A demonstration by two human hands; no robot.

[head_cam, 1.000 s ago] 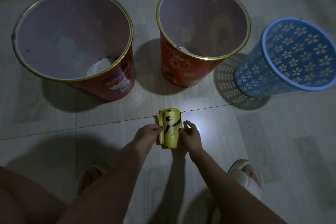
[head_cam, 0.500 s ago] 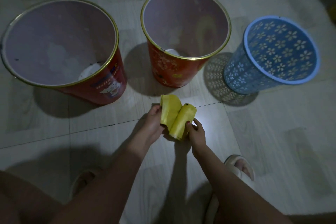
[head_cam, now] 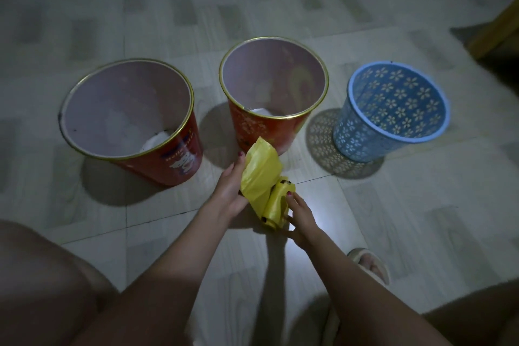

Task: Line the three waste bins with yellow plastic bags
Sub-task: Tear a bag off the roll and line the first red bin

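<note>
Head view, looking down at the floor (head_cam: 421, 219). My left hand (head_cam: 229, 187) holds the loose end of a yellow bag (head_cam: 259, 168), fingers extended along its left edge with the thumb behind it; the sheet is pulled up toward 12 o'clock, its top overlapping the foot of the middle bin. My right hand (head_cam: 300, 216) grips the roll (head_cam: 276, 202) from 4 o'clock, fingers curled against its side; the roll lies low over the floor, still joined to the unrolled sheet. Whether it touches the floor I cannot tell.

Three bins stand in a row at 12 o'clock from my hands. Left red bin (head_cam: 127, 109): at 10 o'clock, gold rim, a cartoon print on its wall, something white at the bottom. Middle red bin (head_cam: 273, 78): at 12 o'clock, gold rim, also something white inside. Blue bin (head_cam: 393, 104): at 2 o'clock, perforated with a flower pattern, casting a patterned shadow on the floor. None of the bins carries a yellow bag.

My right foot in a pale slipper (head_cam: 370, 264) is at 5 o'clock. My knees fill the lower corners.
</note>
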